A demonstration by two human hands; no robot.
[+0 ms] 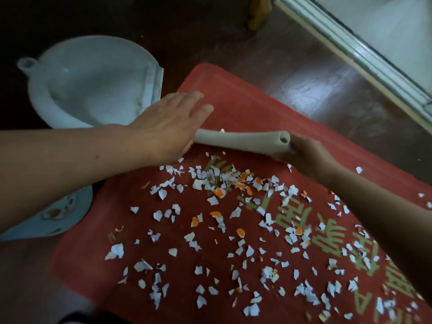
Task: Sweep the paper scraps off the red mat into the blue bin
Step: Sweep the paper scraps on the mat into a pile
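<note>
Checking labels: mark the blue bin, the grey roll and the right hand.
blue bin (93, 90): head view, bare inner floor.
grey roll (240, 139): head view, middle of roll.
right hand (305, 156): head view, back of hand.

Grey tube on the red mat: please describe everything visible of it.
The grey tube is pale, matte, perhaps foam, with a hollow open end on the right. It lies nearly level across the far part of the red mat, just beyond the paper scraps. The right hand grips its open end; the left hand, fingers straight, covers its other end.
</note>
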